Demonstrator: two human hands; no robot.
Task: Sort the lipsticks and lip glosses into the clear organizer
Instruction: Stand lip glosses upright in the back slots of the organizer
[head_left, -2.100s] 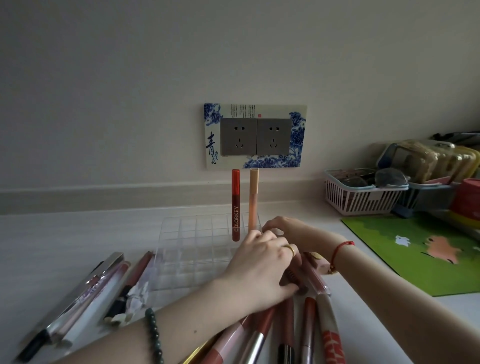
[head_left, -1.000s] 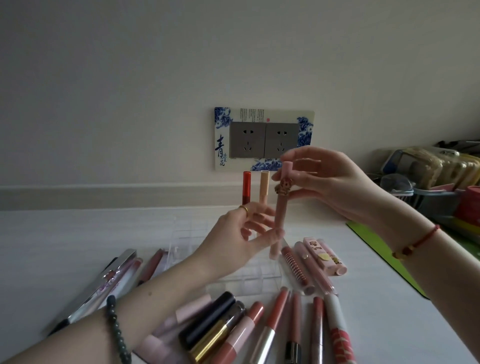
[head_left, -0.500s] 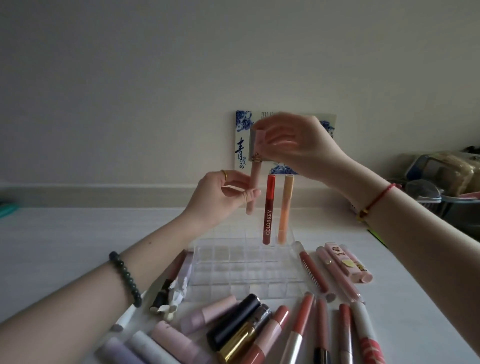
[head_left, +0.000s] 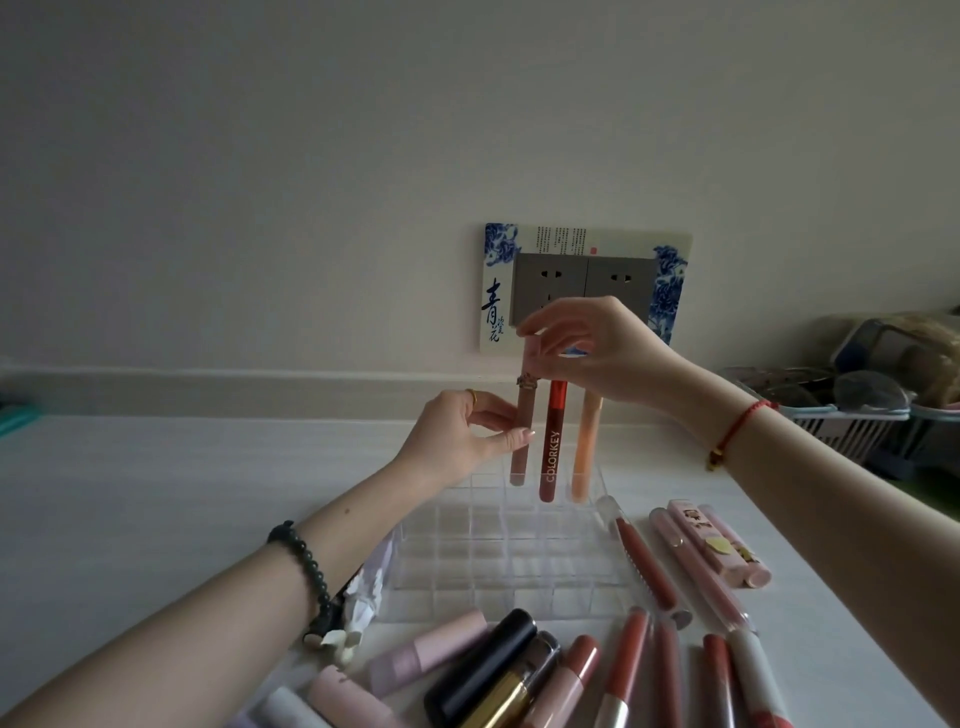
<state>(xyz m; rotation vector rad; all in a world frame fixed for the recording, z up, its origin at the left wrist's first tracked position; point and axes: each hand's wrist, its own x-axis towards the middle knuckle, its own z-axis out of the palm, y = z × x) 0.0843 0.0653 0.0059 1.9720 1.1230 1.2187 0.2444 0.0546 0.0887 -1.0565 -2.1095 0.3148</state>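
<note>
**Head view.**

- **Item in hand:** a slim dusty-pink lip gloss tube with a small ornament ring at its collar. It is hanging upright over the back row of the clear plastic gridded organizer. Its foot is entering, or sitting just above, the cell left of the filled ones; which of the two cannot be told.
- **Right hand:** its grip is pinching narrowly on the tube's cap from above, apparently carrying the weight and setting the descent.
- **Left hand:** thumb and fingertips are pinching the lower barrel, probably steadying it so the foot is meeting the small cell squarely.
- **Already stowed:** a dark red tube lettered COLORKEY and a pale orange tube are standing just beside the pink one, in neighbouring cells.
- **Awaiting sorting:** assorted pink, red and black-and-gold lipsticks are lying flat on the white counter, in front of and to the right of the organizer, within easy reach.
- **Progress (judged):** early, as most cells are showing empty.
</note>
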